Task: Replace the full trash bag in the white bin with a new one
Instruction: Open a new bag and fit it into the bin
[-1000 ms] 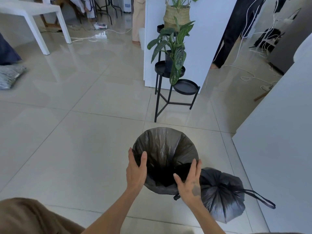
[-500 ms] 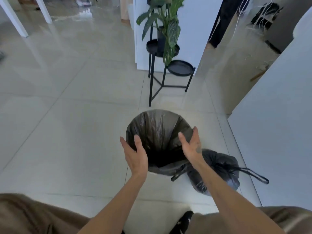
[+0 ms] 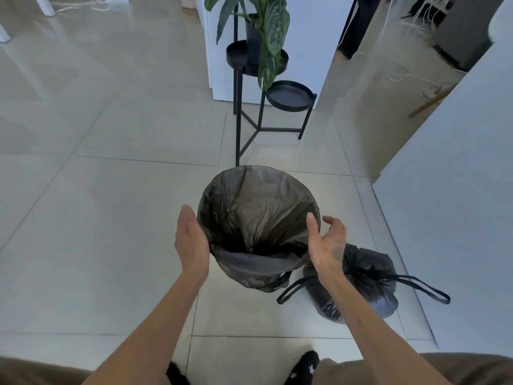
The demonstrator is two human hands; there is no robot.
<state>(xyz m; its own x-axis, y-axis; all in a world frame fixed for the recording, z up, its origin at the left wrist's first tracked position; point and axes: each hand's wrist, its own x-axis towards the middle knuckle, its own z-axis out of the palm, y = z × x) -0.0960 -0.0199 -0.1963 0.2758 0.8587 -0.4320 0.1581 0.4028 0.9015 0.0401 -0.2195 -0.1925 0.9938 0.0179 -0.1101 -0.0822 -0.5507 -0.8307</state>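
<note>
Bin (image 3: 258, 276) on the tile floor (image 3: 111, 218), mid-frame, lined with a new dark bag (image 3: 258, 209) whose edge is folded down over the rim (bin's own wall fully covered, colour not visible). Left hand (image 3: 191, 243) open, palm flat against the bag's left side. Right hand (image 3: 326, 243) open, fingers spread, thumb at the right rim, not gripping. Full bag (image 3: 366, 276), tied shut, sits on the floor just right of the bin, partly behind the right forearm; its drawstring loops (image 3: 424, 287) lie out to both sides. Black plant stand (image 3: 261, 101) with plant (image 3: 272, 26) beyond the bin, apart from it.
</note>
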